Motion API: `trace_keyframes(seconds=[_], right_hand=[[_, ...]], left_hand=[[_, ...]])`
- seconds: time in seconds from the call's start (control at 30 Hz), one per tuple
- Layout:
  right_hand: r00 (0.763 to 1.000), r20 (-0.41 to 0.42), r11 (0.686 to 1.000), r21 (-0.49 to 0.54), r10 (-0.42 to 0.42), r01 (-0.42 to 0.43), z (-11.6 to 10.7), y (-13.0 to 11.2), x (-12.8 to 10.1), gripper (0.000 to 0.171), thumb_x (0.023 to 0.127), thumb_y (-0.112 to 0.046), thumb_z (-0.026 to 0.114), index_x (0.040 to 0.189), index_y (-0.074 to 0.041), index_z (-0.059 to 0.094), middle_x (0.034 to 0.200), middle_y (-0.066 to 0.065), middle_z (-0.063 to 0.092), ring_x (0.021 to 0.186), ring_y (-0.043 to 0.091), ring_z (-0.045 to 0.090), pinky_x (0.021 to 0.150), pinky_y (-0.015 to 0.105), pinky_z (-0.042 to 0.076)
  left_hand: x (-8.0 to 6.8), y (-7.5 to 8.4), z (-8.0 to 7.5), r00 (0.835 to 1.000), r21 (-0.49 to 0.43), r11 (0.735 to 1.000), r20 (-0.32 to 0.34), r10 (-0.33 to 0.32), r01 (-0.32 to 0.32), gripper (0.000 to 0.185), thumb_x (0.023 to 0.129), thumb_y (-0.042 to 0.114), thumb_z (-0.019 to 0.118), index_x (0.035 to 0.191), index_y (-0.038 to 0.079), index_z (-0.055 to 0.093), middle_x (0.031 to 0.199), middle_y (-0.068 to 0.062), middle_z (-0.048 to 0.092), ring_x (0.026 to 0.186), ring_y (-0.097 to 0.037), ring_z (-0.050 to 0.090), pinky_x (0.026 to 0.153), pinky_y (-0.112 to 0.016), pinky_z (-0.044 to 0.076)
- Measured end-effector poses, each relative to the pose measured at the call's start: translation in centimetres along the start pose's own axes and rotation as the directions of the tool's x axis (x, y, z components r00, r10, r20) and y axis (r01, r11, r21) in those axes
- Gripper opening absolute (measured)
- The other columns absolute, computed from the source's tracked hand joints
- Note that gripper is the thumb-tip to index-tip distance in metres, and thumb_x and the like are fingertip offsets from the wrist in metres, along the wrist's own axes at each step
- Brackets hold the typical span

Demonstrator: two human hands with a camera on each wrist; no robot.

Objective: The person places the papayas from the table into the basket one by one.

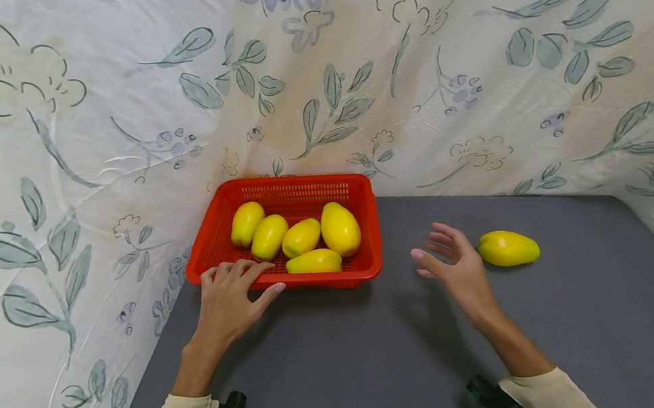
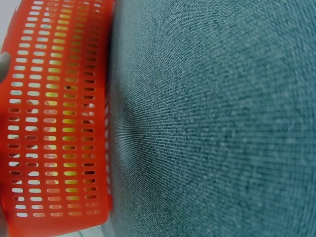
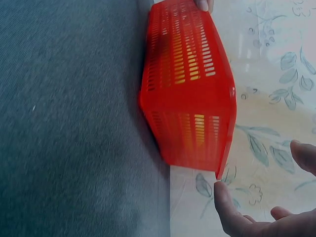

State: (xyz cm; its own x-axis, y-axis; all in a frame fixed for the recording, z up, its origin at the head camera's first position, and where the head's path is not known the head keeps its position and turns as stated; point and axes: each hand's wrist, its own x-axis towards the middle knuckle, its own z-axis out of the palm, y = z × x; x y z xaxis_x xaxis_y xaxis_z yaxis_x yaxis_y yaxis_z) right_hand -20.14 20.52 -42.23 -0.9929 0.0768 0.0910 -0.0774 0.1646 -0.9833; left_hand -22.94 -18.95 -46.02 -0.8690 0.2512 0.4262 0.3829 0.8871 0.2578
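Mangoes everywhere, basically; five yellow ones [image 1: 300,238] sit packed together in a red basket [image 1: 366,226] at the back left of a grey table [image 1: 383,360], and a sixth mango [image 1: 507,248] lies by itself on the table off to the right, well apart from the basket. Left hand [image 1: 226,299] rests on the basket's near left rim, fingers laid flat over the edge and the thumb stretched along the front wall; nothing curled tight, more of a steadying touch than a grip. Right hand [image 1: 455,264] hovers over the table between basket and loose mango, palm turned toward the basket, fingers spread and relaxed, holding nothing; the loose mango is just beside the back of it, not touching as far as I can see. Right wrist view shows the basket's slotted side [image 3: 187,98] with yellow glowing through the holes, plus the open fingertips [image 3: 232,212] of that hand at the bottom edge; left wrist view is mostly basket wall [image 2: 54,123] and grey cloth. Floral sheet [image 1: 78,125] hangs behind and along both sides; both sleeves are cream.
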Motion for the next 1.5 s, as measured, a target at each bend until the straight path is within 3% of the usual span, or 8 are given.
trace_keyframes(seconds=[0.3, 0.77, 1.0, 1.2, 1.5], right_hand=[[0.998, -0.041, 0.999, -0.008, 0.042, -0.042, -1.8, 0.5, 0.1, 0.078, 0.101, -0.026, 0.075, 0.165, -0.013, 0.031, 0.16, 0.011, 0.042, 0.141, 0.024, 0.047, 0.086, 0.02, 0.059], [0.992, -0.104, 0.995, -0.062, 0.071, -0.078, -4.5, 1.7, -0.1, 0.084, 0.1, -0.032, 0.076, 0.166, -0.012, 0.029, 0.163, 0.015, 0.039, 0.141, 0.028, 0.046, 0.084, 0.022, 0.06], [0.987, -0.145, 0.996, -0.044, 0.072, -0.08, -6.6, 2.8, -0.2, 0.085, 0.099, -0.025, 0.078, 0.166, -0.009, 0.028, 0.164, 0.022, 0.033, 0.132, 0.02, 0.05, 0.08, 0.022, 0.061], [0.972, -0.215, 0.994, -0.026, 0.095, -0.103, -8.5, 3.6, -0.5, 0.084, 0.098, -0.022, 0.079, 0.165, -0.007, 0.03, 0.162, 0.022, 0.033, 0.128, 0.017, 0.05, 0.077, 0.022, 0.061], [0.95, -0.267, 0.981, -0.063, 0.159, -0.182, -10.4, 4.7, -1.1, 0.088, 0.1, -0.028, 0.077, 0.168, -0.011, 0.024, 0.166, 0.024, 0.029, 0.136, 0.025, 0.044, 0.076, 0.02, 0.061]], left_hand=[[0.1, 0.0, -0.1, 1.0, 0.0, 1.0, 0.004, 0.0, 0.0, 0.056, 0.091, 0.06, 0.072, 0.132, 0.023, 0.074, 0.128, -0.01, 0.068, 0.113, -0.037, 0.056, 0.099, -0.06, 0.035], [0.0, -0.1, 0.0, 1.0, 0.0, 1.0, -0.006, 0.008, -0.008, 0.054, 0.091, 0.059, 0.072, 0.131, 0.023, 0.075, 0.127, -0.01, 0.068, 0.114, -0.037, 0.057, 0.099, -0.061, 0.035], [0.0, -0.2, 0.0, 1.0, -0.005, 1.0, 0.0, 0.006, -0.006, 0.055, 0.091, 0.059, 0.072, 0.132, 0.023, 0.074, 0.128, -0.01, 0.068, 0.115, -0.037, 0.056, 0.1, -0.061, 0.034], [0.0, -0.3, 0.0, 1.0, -0.007, 1.0, -0.004, 0.007, -0.007, 0.055, 0.091, 0.06, 0.073, 0.131, 0.023, 0.075, 0.127, -0.01, 0.068, 0.114, -0.037, 0.056, 0.101, -0.062, 0.034], [0.0, -0.5, 0.0, 1.0, -0.014, 1.0, -0.002, 0.01, -0.01, 0.055, 0.09, 0.06, 0.073, 0.131, 0.024, 0.075, 0.127, -0.009, 0.068, 0.116, -0.037, 0.057, 0.1, -0.061, 0.034]])
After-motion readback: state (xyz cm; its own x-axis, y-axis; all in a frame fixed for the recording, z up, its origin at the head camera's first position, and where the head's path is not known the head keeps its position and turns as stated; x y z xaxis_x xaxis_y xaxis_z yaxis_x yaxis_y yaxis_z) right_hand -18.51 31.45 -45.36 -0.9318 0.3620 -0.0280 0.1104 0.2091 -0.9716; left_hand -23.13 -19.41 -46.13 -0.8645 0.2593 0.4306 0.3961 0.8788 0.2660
